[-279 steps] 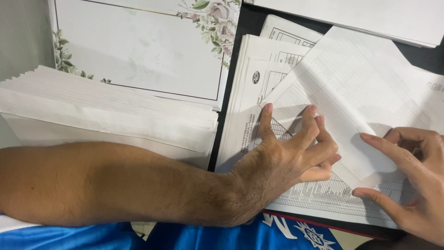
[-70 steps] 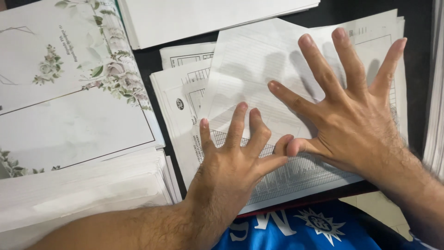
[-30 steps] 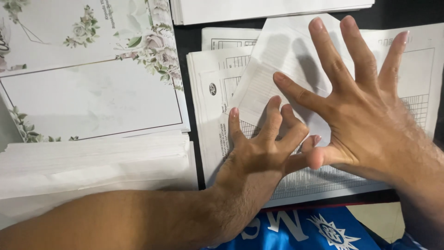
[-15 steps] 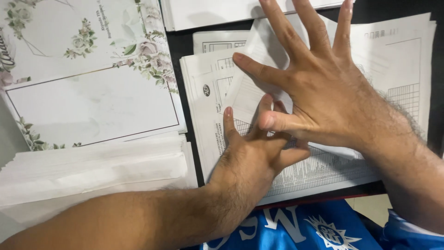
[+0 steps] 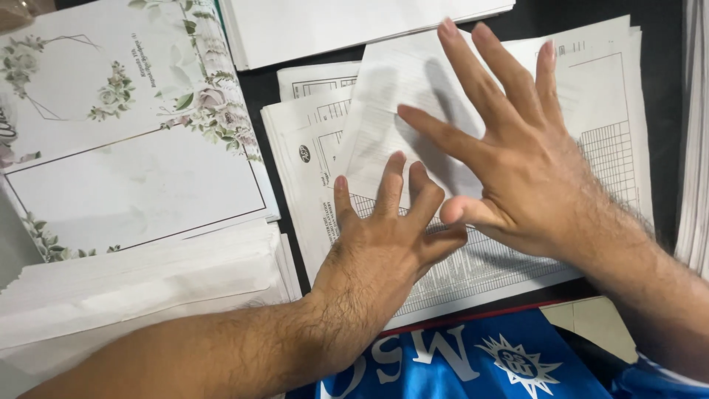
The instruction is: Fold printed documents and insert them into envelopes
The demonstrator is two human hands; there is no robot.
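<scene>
Left hand [image 5: 388,236] flat, fingers spread, pressing the folded white printed paper sheet [image 5: 413,118]; right hand [image 5: 517,170] wide open, palm down on it, just beside the left.

Matt white paper forms [image 5: 605,96], glossy floral card [image 5: 133,185], shiny blue cloth [image 5: 473,362]

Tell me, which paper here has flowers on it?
The large card at upper left: it alone carries leafy flower borders. The sheets under both hands are gridded forms.
</scene>
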